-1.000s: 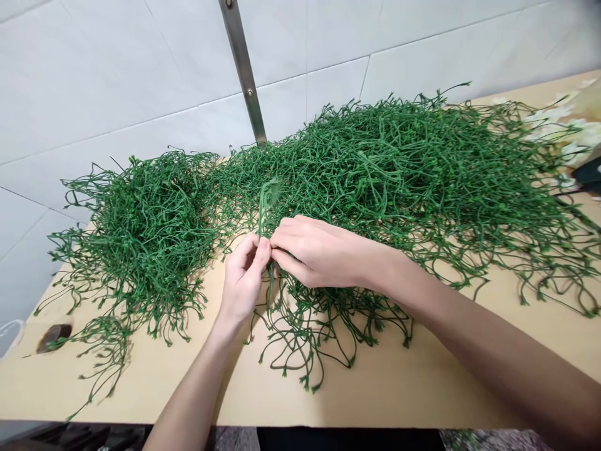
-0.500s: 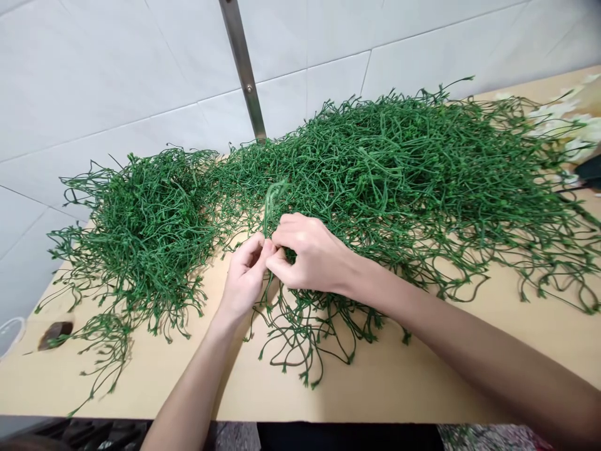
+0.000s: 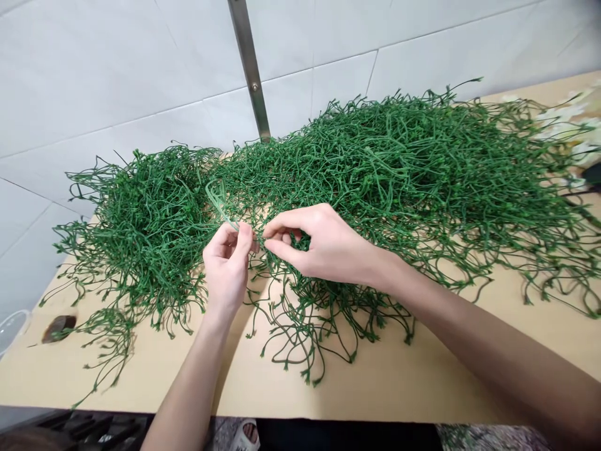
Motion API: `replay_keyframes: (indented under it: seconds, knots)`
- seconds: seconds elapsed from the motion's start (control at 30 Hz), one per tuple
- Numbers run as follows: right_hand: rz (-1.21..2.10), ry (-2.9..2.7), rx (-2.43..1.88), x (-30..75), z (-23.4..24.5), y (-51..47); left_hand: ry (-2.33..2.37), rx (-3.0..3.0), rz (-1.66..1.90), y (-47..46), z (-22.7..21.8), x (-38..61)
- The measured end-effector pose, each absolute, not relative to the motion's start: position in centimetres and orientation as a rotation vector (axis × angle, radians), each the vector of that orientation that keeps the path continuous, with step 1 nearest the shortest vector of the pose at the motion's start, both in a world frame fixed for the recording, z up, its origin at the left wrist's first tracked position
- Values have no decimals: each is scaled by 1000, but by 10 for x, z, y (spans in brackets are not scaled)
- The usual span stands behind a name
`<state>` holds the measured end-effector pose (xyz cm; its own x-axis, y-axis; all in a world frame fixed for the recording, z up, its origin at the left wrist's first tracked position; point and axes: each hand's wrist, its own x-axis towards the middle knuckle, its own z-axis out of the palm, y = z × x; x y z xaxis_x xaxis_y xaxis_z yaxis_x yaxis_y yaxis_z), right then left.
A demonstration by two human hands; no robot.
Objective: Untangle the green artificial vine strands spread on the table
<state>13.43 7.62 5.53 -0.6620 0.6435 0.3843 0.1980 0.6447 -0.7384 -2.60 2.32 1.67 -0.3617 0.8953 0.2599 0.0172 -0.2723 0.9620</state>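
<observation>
My left hand [image 3: 228, 263] pinches a small bunch of thin green plastic stems [image 3: 216, 199] between thumb and fingers. The paler stems rise from its grip and bend to the upper left. Close beside it on the right, my right hand [image 3: 317, 241] has thumb and forefinger drawn together. What lies at its fingertips is too small to make out. Beneath and behind both hands spreads a large heap of green plastic stems [image 3: 404, 163] with small tufted ends. Another pile of these stems [image 3: 150, 232] lies left of my left hand.
A wooden table [image 3: 263, 388] bears the stems, with a round hole [image 3: 59, 329] near its left side. White artificial flowers [image 3: 570, 128] lie at the far right. Behind stands a tiled wall [image 3: 141, 69] with a metal strip [image 3: 248, 62].
My hands have drawn slightly apart, the left moving leftward. The pale stems in it, upright before, now lean to the upper left. My right hand's fingers have straightened somewhat.
</observation>
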Motion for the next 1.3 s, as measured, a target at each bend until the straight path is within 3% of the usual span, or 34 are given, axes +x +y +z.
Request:
replay_keyframes:
  seconds: [0.2,0.5,0.87,1.03,1.3]
  knots:
    - [1071,-2163,-716,133,50,78,1301,1258,1626,21,15,-27]
    - [895,-2172,-600,135,47,84,1334,1425,1537,18,20,-26]
    - [1407,-2017,-827,138,53,85,1444,1550,1615,18,20,-21]
    - [1660,-2072,-738,138,49,89,1401,1601,1595,14,20,-15]
    - [1724,-2093,-694,139,47,93,1319,1524,1533,9,18,-12]
